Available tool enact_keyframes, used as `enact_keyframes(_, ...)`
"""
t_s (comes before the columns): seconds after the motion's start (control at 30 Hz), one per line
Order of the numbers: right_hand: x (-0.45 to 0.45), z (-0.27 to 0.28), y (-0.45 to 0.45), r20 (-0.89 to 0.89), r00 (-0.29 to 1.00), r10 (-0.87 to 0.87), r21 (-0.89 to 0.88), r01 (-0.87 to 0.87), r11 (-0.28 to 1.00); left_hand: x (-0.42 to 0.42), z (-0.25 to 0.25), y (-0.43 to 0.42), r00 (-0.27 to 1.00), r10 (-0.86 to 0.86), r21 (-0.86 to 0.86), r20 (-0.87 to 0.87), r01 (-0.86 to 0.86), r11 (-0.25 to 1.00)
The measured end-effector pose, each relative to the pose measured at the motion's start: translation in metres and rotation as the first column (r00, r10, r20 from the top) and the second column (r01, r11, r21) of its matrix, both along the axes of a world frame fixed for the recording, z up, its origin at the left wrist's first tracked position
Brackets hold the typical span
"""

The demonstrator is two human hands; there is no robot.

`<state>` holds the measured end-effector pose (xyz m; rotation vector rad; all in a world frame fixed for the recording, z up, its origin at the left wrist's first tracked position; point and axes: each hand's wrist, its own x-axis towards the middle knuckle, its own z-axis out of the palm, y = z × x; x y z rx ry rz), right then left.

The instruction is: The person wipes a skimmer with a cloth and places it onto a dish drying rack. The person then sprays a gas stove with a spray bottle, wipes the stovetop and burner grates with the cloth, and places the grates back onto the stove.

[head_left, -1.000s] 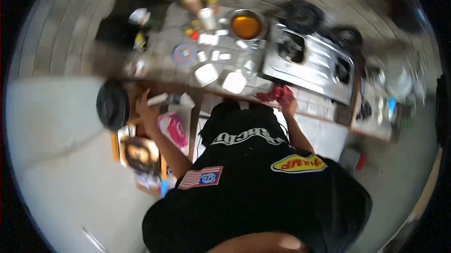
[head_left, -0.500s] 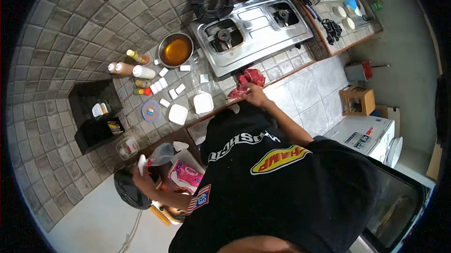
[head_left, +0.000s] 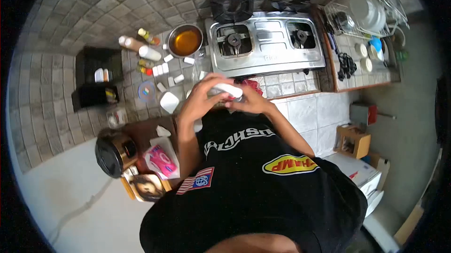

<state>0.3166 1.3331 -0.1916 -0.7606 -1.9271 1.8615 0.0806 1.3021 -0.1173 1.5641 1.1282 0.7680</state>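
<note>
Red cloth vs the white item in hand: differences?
Colour: the red cloth is red, the white item mostly white.
Shape: the cloth looks crumpled, the white item smooth and elongated.
Place: the cloth is by the stove, the white item between both hands.
Shared: both partly hidden.

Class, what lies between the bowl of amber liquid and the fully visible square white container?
Small white blocks lie between the bowl and the container, as the head view shows.

This is a kitchen: a two-burner stove (head_left: 271, 41) stands at one o'clock, a dish rack (head_left: 334, 16) at two, squeeze bottles (head_left: 149, 53) at ten.
</note>
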Motion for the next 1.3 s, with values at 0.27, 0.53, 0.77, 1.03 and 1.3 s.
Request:
enact_keyframes(0.27,0.13,-0.094,0.078,0.027,0.855,-0.518,0.022,0.518,0.855,-0.011,-0.081,-0.069,0.816,0.514,-0.051,-0.264,-0.543,0.838)
enact_keyframes(0.53,0.175,-0.137,0.135,0.096,0.863,-0.495,0.03,0.495,0.868,0.057,-0.206,-0.269,0.58,0.503,-0.428,-0.64,-0.813,0.394)
enact_keyframes(0.77,0.19,-0.17,0.136,0.119,0.85,-0.514,-0.065,0.523,0.85,0.173,-0.339,-0.339,0.299,0.918,-0.741,-0.26,-0.671,0.009)
enact_keyframes(1.03,0.187,-0.167,0.127,0.068,0.865,-0.498,-0.062,0.502,0.863,0.235,-0.476,-0.393,0.205,0.951,-0.525,-0.232,-0.849,0.055)
enact_keyframes(1.3,0.178,-0.171,0.118,0.116,0.866,-0.486,-0.024,0.492,0.87,0.212,-0.409,-0.361,-0.022,0.97,-0.732,-0.242,-0.652,-0.198)
